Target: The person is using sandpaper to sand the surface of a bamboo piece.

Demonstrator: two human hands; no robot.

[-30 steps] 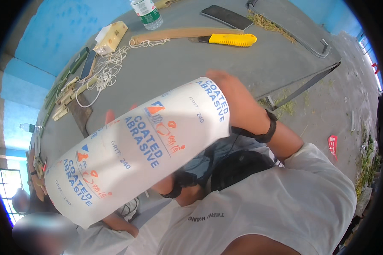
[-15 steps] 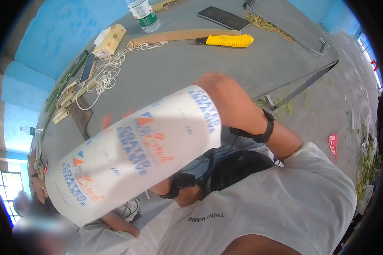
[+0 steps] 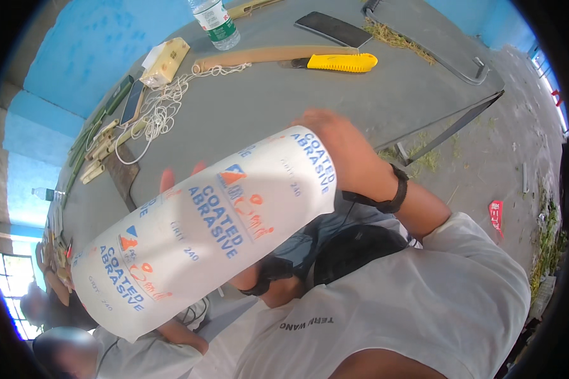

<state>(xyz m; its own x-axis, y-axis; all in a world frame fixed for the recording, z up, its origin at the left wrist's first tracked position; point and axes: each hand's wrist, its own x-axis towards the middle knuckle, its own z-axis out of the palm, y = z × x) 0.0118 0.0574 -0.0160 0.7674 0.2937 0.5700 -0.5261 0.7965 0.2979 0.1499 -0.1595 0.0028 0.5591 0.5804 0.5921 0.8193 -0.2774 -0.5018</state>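
I see the right hand (image 3: 342, 142) up against the top end of a big white paper sheet (image 3: 186, 230). The left hand (image 3: 167, 180) is mostly behind it, and just some fingertips peek over the top edge. The sheet hides both grips, so I can't tell if either hand is closed on it. It is held up mid-view, bent in a curve, leaning from eight o'clock toward two.

So far it is lifted and I see no cut in it; what is left, I can't tell. Blue and orange letters, numbers and pictures repeat across it.

Further out, a yellow knife (image 3: 342, 62) lies at one o'clock, white string (image 3: 161, 117) at ten. The bottle (image 3: 216, 26) at eleven has a green and white label. A red scrap (image 3: 497, 216) at three has pale writing.
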